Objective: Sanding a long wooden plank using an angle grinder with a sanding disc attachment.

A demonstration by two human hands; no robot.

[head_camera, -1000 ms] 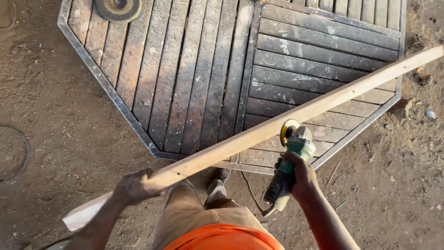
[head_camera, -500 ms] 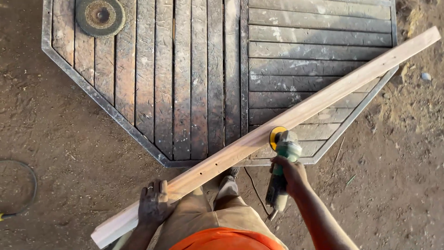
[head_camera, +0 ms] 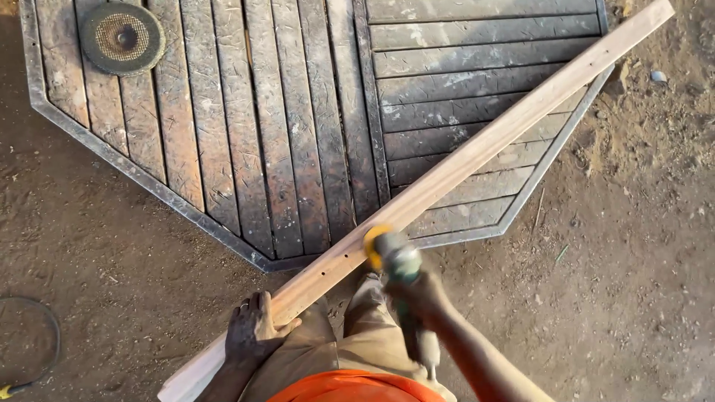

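- A person's left hand point(head_camera: 253, 333) presses down on the near end of a long wooden plank point(head_camera: 447, 179), fingers spread flat across its top and thumb hooked over the edge.
- The plank runs from 7 o'clock to 1 o'clock, its far end lying over a slatted wooden panel point(head_camera: 223, 126) on the dirt ground point(head_camera: 633, 260).
- The right hand point(head_camera: 421, 294) is wrapped tight around the body of a green grinder point(head_camera: 402, 268), fingers closed around it; its yellow disc point(head_camera: 370, 242) touches the plank's edge near the middle of the frame.
- Since half a second ago the left hand has slid up the plank toward the grinder, and the grinder blurs with motion.
- A spare round disc point(head_camera: 123, 37) lies on the panel at 11 o'clock, well apart from both hands.
- A black cable point(head_camera: 45, 342) loops over the dirt at 8 o'clock.
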